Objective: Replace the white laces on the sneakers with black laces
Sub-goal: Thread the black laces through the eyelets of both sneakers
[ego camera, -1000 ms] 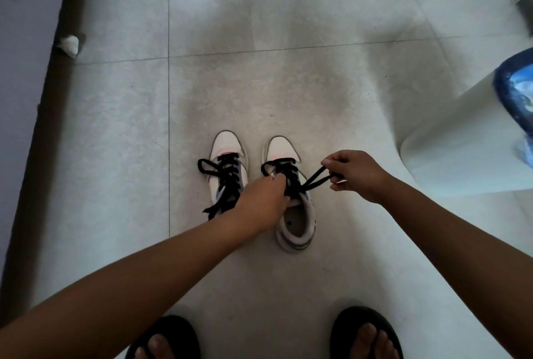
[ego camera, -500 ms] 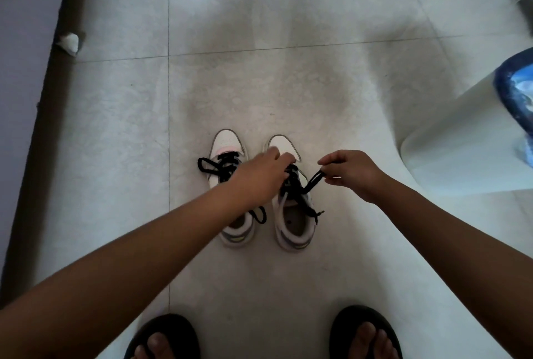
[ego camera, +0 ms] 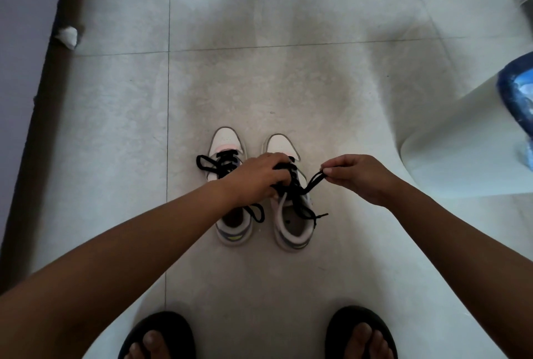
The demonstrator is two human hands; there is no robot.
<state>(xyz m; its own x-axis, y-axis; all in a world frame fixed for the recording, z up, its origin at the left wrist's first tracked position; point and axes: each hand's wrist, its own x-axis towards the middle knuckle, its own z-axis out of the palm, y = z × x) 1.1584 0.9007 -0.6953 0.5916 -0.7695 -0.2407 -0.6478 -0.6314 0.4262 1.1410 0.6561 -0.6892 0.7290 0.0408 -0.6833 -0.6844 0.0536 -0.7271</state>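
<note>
black laces went onto a pair of white sneakers on a tiled floor.

the right sneaker [ego camera: 291, 214] sat under the hands, its black lace [ego camera: 310, 185] pinched at a loop by the right hand [ego camera: 356, 175] while the left hand [ego camera: 259, 175] curled over the eyelets, grip unclear. the left sneaker [ego camera: 227, 156], just beside the left hand, looked laced, ends loose. no white laces showed; tightening and tying seemingly remained. open floor [ego camera: 288, 84] lay beyond both hands; a pale curved base [ego camera: 461, 156] stood right of the right hand.

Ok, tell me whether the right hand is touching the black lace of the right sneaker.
Touching. The head view shows the right hand pinching the looped black lace at its fingertips, off the right sneaker.
</note>
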